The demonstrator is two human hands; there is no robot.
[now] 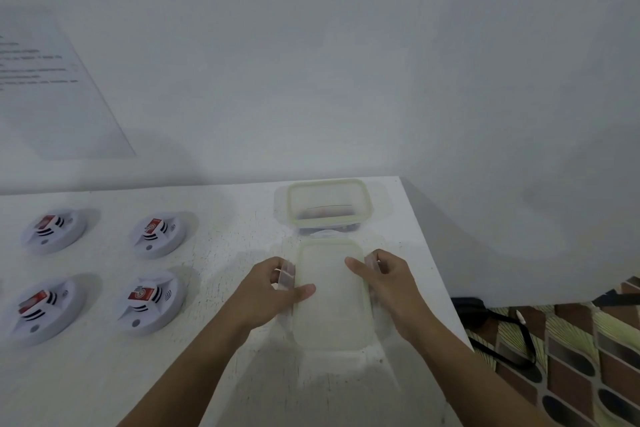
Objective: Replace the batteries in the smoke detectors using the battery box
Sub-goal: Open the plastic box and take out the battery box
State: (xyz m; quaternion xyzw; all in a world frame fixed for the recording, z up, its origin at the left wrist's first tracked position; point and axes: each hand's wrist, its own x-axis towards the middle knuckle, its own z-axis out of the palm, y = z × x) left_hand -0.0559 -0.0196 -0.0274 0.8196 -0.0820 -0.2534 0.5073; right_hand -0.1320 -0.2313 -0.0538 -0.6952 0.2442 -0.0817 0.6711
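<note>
left hand, right hand: each pinches a side clip of translucent rectangular plastic lid | lid just nearside of open clear plastic battery box

Bare tabletop lane between smoke detectors and lid, uncovered box beyond.

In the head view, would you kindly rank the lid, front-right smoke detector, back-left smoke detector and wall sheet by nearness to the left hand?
1. lid: gripped by the left hand at its left flap.
2. front-right smoke detector: on the table, left of the hand.
3. back-left smoke detector: far left, farther back.
4. wall sheet: up on the wall.
</note>
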